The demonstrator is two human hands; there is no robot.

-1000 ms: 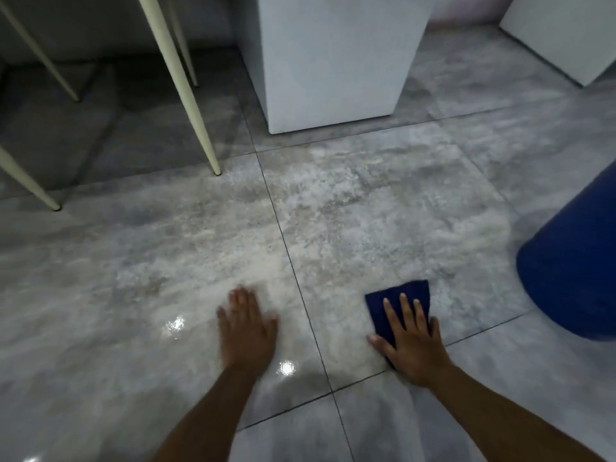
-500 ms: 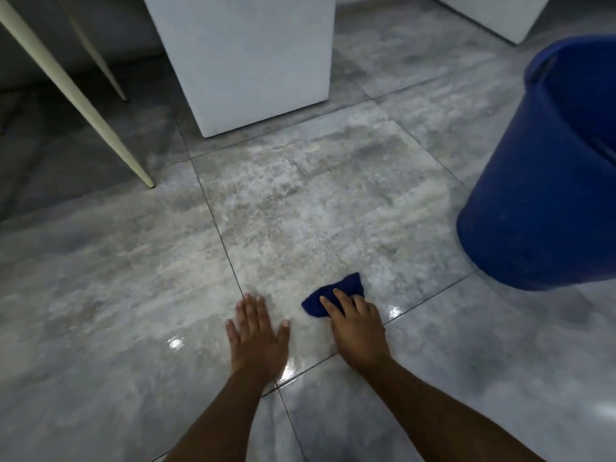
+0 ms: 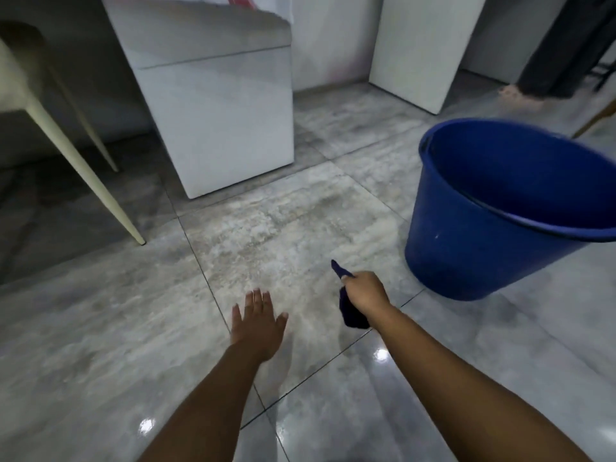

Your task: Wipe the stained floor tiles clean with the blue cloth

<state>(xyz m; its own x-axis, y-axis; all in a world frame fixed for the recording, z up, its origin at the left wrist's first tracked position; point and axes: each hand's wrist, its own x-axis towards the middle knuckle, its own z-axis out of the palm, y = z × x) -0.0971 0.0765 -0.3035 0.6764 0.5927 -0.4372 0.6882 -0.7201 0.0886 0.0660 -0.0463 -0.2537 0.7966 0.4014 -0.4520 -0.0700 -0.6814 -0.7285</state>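
Note:
The stained floor tile (image 3: 276, 228) is grey with a pale, dusty film across its middle. My right hand (image 3: 366, 291) is lifted off the floor and closed around the bunched dark blue cloth (image 3: 351, 313), which hangs below the fist with one corner sticking out above it. My left hand (image 3: 258, 323) lies flat on the tiles with its fingers spread, to the left of the cloth and close to a grout line.
A large blue bucket (image 3: 493, 241) stands on the floor just right of my right hand. A white cabinet block (image 3: 220, 121) rises behind the stained tile. Cream chair legs (image 3: 83, 168) slant down at the left. A person's dark trouser leg (image 3: 560, 48) and bare foot show at the far right.
The cloth was flat under my right hand, then bunched up, and now it is gripped and raised off the floor. The view has tilted up and right, bringing the bucket fully in.

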